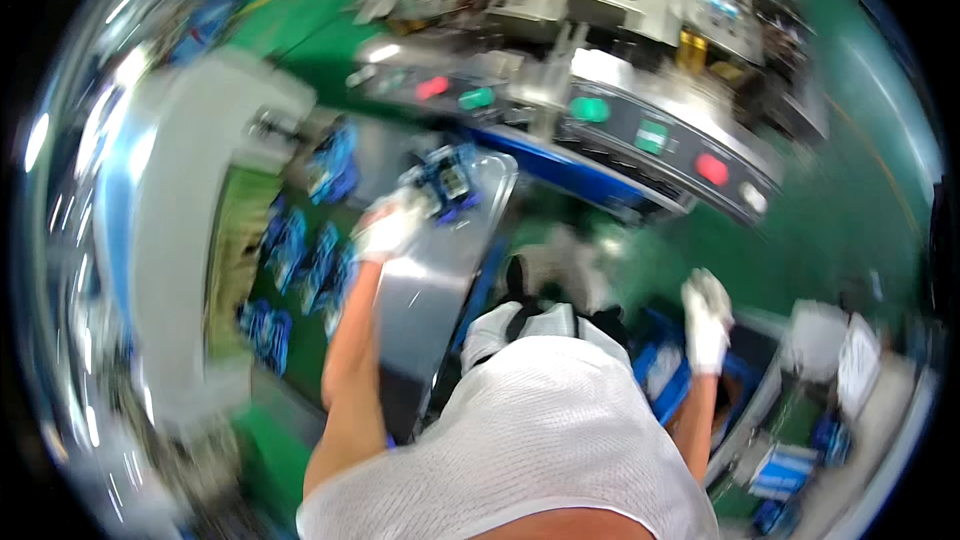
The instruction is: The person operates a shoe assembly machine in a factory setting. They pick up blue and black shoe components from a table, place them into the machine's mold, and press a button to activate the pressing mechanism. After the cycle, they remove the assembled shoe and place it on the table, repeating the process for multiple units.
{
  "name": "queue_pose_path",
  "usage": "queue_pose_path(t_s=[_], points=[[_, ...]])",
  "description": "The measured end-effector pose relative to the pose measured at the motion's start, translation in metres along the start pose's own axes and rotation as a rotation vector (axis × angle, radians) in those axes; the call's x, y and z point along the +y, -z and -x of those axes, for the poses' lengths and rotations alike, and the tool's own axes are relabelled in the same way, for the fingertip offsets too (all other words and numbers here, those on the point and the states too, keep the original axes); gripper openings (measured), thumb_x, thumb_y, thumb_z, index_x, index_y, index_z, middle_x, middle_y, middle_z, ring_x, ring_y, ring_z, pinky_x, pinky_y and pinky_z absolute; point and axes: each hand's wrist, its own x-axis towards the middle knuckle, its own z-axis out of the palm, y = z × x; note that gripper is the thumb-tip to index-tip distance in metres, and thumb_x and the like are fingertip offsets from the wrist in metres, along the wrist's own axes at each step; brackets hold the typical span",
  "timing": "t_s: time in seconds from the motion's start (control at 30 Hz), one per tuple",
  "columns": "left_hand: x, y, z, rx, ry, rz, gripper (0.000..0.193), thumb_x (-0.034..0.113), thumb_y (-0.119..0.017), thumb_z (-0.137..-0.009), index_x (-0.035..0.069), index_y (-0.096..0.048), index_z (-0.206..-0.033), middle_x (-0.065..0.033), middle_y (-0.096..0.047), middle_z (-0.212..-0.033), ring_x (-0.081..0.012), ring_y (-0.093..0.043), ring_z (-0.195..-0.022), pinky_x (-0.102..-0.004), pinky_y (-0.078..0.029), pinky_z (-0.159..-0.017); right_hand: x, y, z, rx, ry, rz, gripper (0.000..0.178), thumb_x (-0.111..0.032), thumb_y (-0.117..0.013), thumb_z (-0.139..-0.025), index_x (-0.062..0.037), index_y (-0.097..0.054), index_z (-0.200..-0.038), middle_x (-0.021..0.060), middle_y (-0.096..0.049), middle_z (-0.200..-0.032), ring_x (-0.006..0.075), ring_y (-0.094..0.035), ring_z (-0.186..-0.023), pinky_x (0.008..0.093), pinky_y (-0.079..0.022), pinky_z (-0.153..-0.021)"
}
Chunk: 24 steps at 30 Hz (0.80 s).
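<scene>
My left hand (387, 227), in a white glove, reaches forward over a shiny metal table (425, 285). Its fingers are at the left side of a small blue and black part (448, 180) and appear closed on it; motion blur hides the exact grip. Several similar blue and black parts (318, 265) lie to the left of that hand. Away to the right, my right hand (707, 320), also white-gloved, hangs with its fingers stretched out and nothing visible in it. Below it is a blue bin (662, 355).
Ahead stands a metal machine with a control panel (650, 135) of green and red buttons. A large pale machine frame (170, 210) curves along the left. At the lower right a grey crate (745, 450) holds blue and white items. The floor (790, 230) is green.
</scene>
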Motion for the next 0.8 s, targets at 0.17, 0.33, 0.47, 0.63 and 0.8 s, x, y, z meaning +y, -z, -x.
queue_pose_path(t_s=[0.17,0.33,0.47,0.63,0.8], points=[[-0.180,0.051,0.104,0.179,0.414,0.072,0.052,0.041,-0.059,-0.101,-0.002,-0.064,-0.129,-0.0253,-0.065,-0.130,-0.0387,-0.063,-0.117,-0.0459,-0.049,-0.103,-0.008,-0.113,-0.022,-0.188,0.112,0.233,0.068,-0.042,-0.069,-0.093,0.0032,-0.053,-0.142,0.0235,-0.063,-0.139,0.0299,-0.060,-0.131,0.0387,-0.046,-0.110],[-0.243,-0.023,0.161,-0.375,0.441,-0.170,0.071,0.052,-0.063,-0.099,-0.007,-0.057,-0.138,-0.0288,-0.061,-0.137,-0.0422,-0.060,-0.122,-0.0445,-0.046,-0.108,-0.016,-0.163,0.045,-0.195,-0.058,0.412,0.074,-0.056,-0.061,-0.092,-0.0002,-0.054,-0.140,0.0312,-0.064,-0.125,0.0433,-0.062,-0.118,0.0480,-0.048,-0.102],[-0.265,-0.023,0.163,-0.442,0.480,-0.167,0.074,0.053,-0.065,-0.097,-0.007,-0.056,-0.139,-0.0292,-0.061,-0.136,-0.0426,-0.060,-0.121,-0.0449,-0.046,-0.108,-0.028,-0.193,0.085,-0.290,-0.224,0.468,0.073,-0.050,-0.065,-0.090,0.0000,-0.053,-0.142,0.0285,-0.062,-0.134,0.0405,-0.060,-0.125,0.0463,-0.047,-0.106],[-0.258,-0.017,0.168,-0.306,0.602,-0.029,0.066,0.047,-0.065,-0.096,-0.006,-0.058,-0.134,-0.0279,-0.063,-0.132,-0.0409,-0.063,-0.116,-0.0455,-0.049,-0.103,-0.056,-0.218,0.045,-0.462,-0.065,0.592,0.074,-0.053,-0.062,-0.093,-0.0016,-0.049,-0.145,0.0286,-0.061,-0.134,0.0414,-0.058,-0.127,0.0484,-0.045,-0.108],[-0.193,0.063,0.167,0.027,0.623,0.323,0.088,0.058,-0.073,-0.089,-0.007,-0.051,-0.144,-0.0315,-0.058,-0.140,-0.0431,-0.058,-0.125,-0.0467,-0.045,-0.108,-0.170,-0.272,0.022,-0.619,0.169,0.339,0.069,-0.056,-0.062,-0.094,-0.0029,-0.058,-0.138,0.0292,-0.067,-0.122,0.0407,-0.064,-0.120,0.0461,-0.049,-0.104]])
